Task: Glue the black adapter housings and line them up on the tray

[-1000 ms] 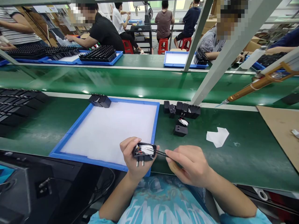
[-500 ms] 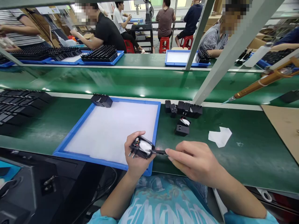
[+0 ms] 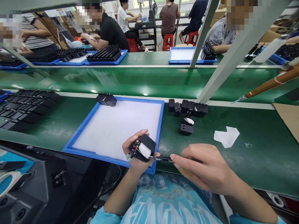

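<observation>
My left hand (image 3: 137, 163) is wrapped round a black plug adapter housing (image 3: 149, 143), held over the near right corner of a blue-rimmed tray (image 3: 162, 124). The housing's open side faces me and shows a white piece (image 3: 144, 150), small parts and coloured wires; metal prongs stick out at its left. Between thumb and fingers, my right hand (image 3: 201, 165) grips dark tweezers (image 3: 163, 159). Their tips meet the lower edge of the housing by the white piece. Whether they pinch anything is too small to tell.
Black housings (image 3: 189, 107) stand right of the tray, near a white paper scrap (image 3: 226, 137). Two more (image 3: 106, 99) sit at the tray's far left corner. Rows of housings (image 3: 28, 105) fill the left. A slanting post (image 3: 219, 73) and a hanging orange tool (image 3: 266, 85) rise ahead. Co-workers sit beyond.
The housing has turned in my left hand, so its black outer face now shows more. My right hand and the tweezers follow at its lower edge. The whole view has shifted slightly.
</observation>
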### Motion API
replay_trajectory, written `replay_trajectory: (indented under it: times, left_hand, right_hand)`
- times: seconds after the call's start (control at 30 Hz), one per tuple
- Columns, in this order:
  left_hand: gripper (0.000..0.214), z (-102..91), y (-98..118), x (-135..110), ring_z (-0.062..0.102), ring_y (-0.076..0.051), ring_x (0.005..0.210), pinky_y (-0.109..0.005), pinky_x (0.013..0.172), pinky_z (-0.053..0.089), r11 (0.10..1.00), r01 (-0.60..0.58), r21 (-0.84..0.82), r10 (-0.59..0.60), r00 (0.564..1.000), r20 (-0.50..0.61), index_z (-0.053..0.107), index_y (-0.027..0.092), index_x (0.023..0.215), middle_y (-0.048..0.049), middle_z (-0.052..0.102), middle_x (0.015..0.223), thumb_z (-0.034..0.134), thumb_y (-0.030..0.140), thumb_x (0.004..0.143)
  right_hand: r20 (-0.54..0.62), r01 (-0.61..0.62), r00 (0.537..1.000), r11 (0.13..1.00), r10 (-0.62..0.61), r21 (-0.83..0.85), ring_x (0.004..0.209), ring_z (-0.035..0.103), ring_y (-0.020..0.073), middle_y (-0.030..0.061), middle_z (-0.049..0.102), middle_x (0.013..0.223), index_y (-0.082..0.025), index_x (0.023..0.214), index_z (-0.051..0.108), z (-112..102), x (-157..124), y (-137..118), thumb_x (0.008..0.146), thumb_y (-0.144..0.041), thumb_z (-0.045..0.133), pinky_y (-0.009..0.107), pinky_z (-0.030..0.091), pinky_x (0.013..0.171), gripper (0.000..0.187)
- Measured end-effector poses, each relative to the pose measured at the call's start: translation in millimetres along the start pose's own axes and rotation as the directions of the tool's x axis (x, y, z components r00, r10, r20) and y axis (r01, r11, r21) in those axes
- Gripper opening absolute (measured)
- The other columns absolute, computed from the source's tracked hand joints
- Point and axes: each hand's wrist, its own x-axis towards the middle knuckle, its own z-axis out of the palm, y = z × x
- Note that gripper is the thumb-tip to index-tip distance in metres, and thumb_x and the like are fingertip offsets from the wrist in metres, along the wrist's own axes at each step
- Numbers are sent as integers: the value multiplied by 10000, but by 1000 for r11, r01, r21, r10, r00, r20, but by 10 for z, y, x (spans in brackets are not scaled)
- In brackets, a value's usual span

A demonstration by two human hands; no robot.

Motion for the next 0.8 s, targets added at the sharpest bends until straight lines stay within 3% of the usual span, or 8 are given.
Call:
replay_trajectory:
  times: [0.17,0.4,0.8]
  left_hand:
    - [691,-38,4,-14,632,-204,936,-383,789,551,976,-65,210,74,997,-35,435,243,1215,-76,611,1058,845,336,667]
    - [750,-86,33,-3,611,-220,970,-392,779,538,945,-114,306,113,993,22,411,251,1248,-63,583,1058,851,277,642]
    - [751,-104,35,-34,608,-215,962,-394,791,534,955,-74,286,66,997,38,402,251,1258,-67,589,1066,839,235,647]
  right_hand:
    - [-44,-53,998,997,50,-53,564,498,102,10,608,703,-140,1082,609,26,-47,4,840,-98,604,256,363,500,246]
    - [-81,-87,994,985,75,-150,582,548,99,9,625,706,-148,1056,619,72,-67,25,838,-108,624,244,403,517,222]
    - [-82,-79,994,983,66,-165,594,537,94,9,617,697,-147,1080,608,124,-75,49,853,-98,613,232,405,533,232]
